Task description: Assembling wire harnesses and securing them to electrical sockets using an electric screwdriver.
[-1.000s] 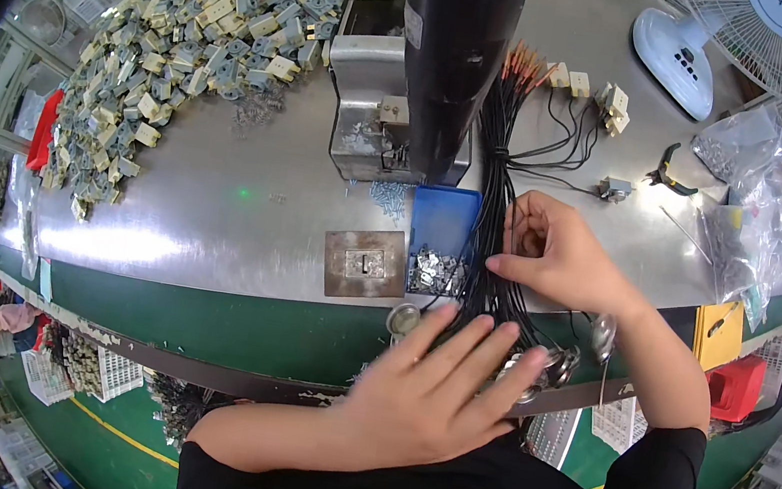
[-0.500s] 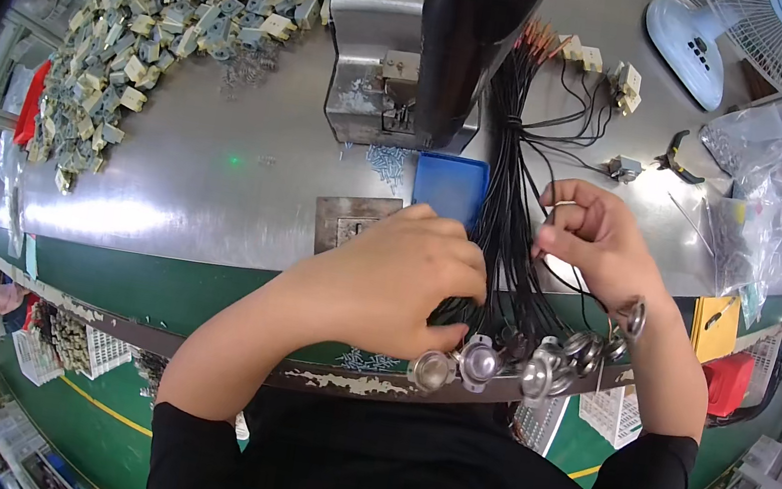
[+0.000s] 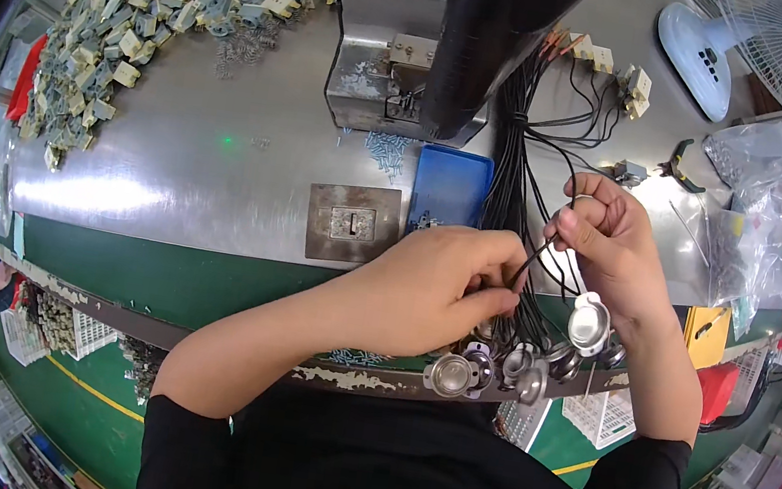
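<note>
A thick bundle of black cables [image 3: 516, 167] lies on the metal table, orange-tipped at the far end. Round metal cups [image 3: 452, 375] hang from its near end over the table edge. My left hand [image 3: 450, 289] is closed, thumb and fingers pinching a black cable beside the bundle. Up and to the right, my right hand [image 3: 617, 243] is also closed, pinching the same cable near its fingertips. Below the right hand hangs a shiny metal cup [image 3: 589, 323]. Just beyond my left hand are a blue tray [image 3: 448, 184] and a square metal plate with a slot [image 3: 321, 224].
A machine [image 3: 363, 58] with a black column [image 3: 486, 46] stands ahead, small screws [image 3: 387, 156] beside it. Grey and cream blocks [image 3: 185, 1] are heaped far left. At right are a fan [image 3: 696, 63], pliers [image 3: 682, 169], plastic bags [image 3: 763, 158] and a red box [image 3: 715, 392].
My left hand has moved right and closed on a cable. My right hand has shifted slightly right, and a metal cup now hangs below it. The view has shifted a little.
</note>
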Motion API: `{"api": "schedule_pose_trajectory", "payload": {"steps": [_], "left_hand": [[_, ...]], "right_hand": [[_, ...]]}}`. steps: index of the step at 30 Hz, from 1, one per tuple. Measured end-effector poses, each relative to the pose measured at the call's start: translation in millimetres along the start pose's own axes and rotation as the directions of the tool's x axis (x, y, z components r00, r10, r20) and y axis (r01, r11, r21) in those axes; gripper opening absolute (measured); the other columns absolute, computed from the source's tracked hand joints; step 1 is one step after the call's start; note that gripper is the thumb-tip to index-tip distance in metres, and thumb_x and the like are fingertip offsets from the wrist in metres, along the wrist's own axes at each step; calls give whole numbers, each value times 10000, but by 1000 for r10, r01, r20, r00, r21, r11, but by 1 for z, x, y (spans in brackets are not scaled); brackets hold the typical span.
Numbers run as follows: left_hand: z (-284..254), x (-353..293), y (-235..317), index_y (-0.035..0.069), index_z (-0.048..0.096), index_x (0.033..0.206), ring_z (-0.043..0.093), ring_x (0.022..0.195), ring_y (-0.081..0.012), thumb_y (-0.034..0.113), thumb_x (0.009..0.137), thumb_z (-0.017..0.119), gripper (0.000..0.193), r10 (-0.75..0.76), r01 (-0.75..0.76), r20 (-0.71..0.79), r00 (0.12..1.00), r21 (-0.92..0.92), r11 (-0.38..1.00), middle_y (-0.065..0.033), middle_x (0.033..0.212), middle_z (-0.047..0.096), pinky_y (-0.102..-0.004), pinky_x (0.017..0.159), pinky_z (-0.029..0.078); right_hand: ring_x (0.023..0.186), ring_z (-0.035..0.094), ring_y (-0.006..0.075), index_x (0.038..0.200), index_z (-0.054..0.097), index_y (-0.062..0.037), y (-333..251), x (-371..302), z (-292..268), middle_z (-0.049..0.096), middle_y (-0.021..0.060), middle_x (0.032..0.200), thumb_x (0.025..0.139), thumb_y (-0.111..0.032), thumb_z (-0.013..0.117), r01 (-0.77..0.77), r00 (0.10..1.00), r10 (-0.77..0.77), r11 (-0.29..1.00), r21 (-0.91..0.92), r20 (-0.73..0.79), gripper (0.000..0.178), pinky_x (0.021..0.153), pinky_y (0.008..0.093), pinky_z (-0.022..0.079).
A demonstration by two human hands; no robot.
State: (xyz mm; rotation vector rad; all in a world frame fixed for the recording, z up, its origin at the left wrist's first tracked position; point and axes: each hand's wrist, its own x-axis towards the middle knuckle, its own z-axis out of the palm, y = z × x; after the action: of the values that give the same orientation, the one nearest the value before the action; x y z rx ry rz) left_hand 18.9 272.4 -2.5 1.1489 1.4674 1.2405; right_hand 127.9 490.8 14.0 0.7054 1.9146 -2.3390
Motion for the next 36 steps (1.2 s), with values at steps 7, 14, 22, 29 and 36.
{"api": "schedule_pose_trajectory", "payload": {"steps": [7,14,22,29,36], "left_hand": [[-15,-6,19,-16,546,1138,599,807,-93,64,984,669,212,-118,126,54,992,-182,975,-30,826,650,-277,785,487],[-25,-7,10,-20,422,1260,664,836,-149,47,892,672,450,-43,126,193,980,-448,885,-117,953,670,-319,695,506],[-19,-29,2,34,464,1284,638,1006,-153,20,898,672,438,-23,82,136,990,-450,889,-62,1053,625,-324,939,500],[-8,-42,-5,16,500,1273,672,880,-143,91,1016,628,296,-29,-60,-180,983,-470,880,-65,956,667,-316,842,536],[-34,-81,19,18,538,1203,558,624,-33,81,1011,657,235,-93,-71,-586,805,-251,965,3,766,644,-216,550,397]], "right_hand": [[773,652,125,1366,569,22,0,-9,16,719,62,861,952,-93,746,56,997,-48,986,154,-59,465,778,237,496],[767,555,202,947,709,-28,-39,-2,23,626,60,768,855,-197,804,587,761,-488,239,-773,427,214,705,336,434],[770,528,290,712,642,-24,-63,31,42,524,77,767,723,-317,908,821,547,-385,75,-566,743,396,670,392,426],[660,529,226,676,576,1,-43,29,29,531,84,760,760,-210,900,660,709,-483,195,-726,514,395,576,334,395],[838,687,338,1125,717,-17,-48,27,75,678,146,942,891,-104,757,751,652,-425,245,-614,628,253,707,418,548]]}}
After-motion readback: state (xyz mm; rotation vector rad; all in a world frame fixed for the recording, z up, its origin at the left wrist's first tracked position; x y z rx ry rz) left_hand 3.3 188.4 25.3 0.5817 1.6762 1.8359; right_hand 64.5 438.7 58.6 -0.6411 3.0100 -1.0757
